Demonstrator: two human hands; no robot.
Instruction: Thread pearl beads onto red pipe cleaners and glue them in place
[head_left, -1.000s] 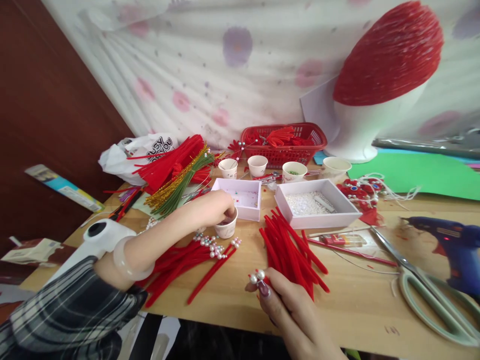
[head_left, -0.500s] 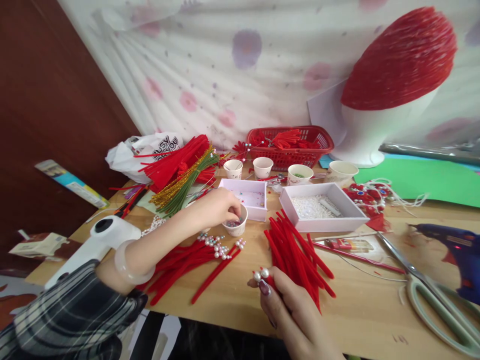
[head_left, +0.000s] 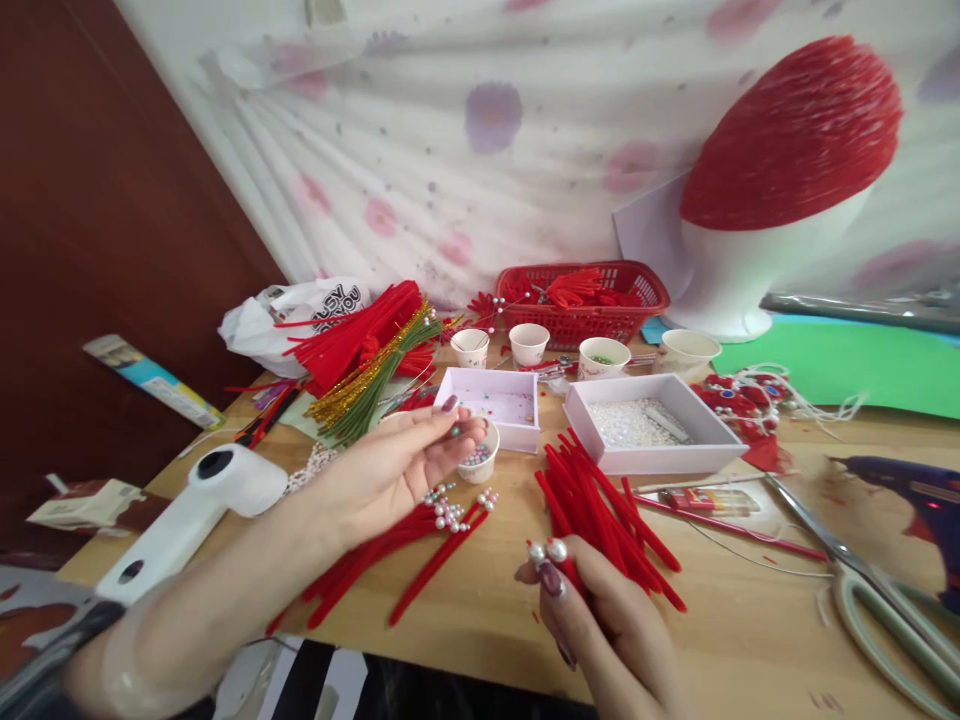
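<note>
My right hand (head_left: 604, 625) pinches a red pipe cleaner (head_left: 568, 570), most of it hidden by the fingers. Two white pearl beads (head_left: 556, 550) show at its tip. Palm turned up, my left hand (head_left: 409, 455) holds small beads (head_left: 456, 430) at its curled fingertips; their number is unclear. Just beside those fingers stands a paper cup of coloured beads (head_left: 484, 465). Below the left hand lie red pipe cleaners tipped with pearl clusters (head_left: 448, 515). Plain red pipe cleaners (head_left: 600, 525) are piled behind my right hand.
A shallow box (head_left: 517, 435) and a box of white beads (head_left: 660, 460) stand behind. Scissors (head_left: 862, 570) and a glue gun (head_left: 911, 485) lie right, a white hair dryer-like device (head_left: 176, 515) left. A red basket (head_left: 600, 322) and a red-covered head form (head_left: 795, 140) stand at the back.
My left hand has come up out of the bead cup and turned palm up, with small beads at its fingertips. My right hand keeps its pinch. The view has shifted slightly.
</note>
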